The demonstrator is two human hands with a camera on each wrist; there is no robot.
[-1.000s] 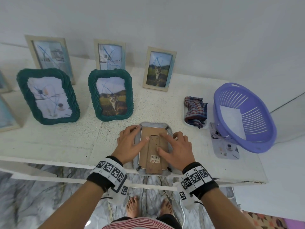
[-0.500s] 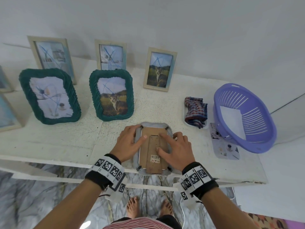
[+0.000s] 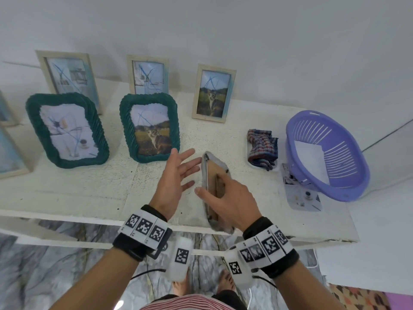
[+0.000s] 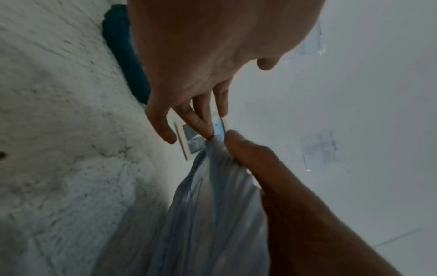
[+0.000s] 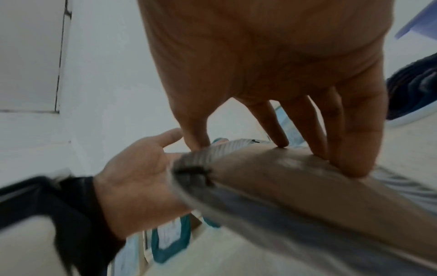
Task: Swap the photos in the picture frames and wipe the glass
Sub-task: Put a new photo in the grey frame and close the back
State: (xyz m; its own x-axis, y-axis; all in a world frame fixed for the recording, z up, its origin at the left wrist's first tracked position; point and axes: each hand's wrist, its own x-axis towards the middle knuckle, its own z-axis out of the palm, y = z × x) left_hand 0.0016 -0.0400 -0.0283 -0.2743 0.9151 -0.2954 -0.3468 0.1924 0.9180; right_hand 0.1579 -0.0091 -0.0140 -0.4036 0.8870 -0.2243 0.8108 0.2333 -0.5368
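A grey picture frame stands tilted on its long edge near the table's front, its brown cardboard back turned right. My right hand grips it, thumb on the front side and fingers across the back. My left hand hovers open just left of the frame with fingers spread. The left wrist view shows those fingers near the frame's bluish front. Whether they touch it is unclear.
Two green frames stand left of centre, with wooden frames behind them against the wall. A checkered cloth, a purple basket and a loose photo lie to the right.
The frame lay flat, back up, under both hands. My right hand has now tipped it up onto its edge, and my left hand has let go and opened beside it.
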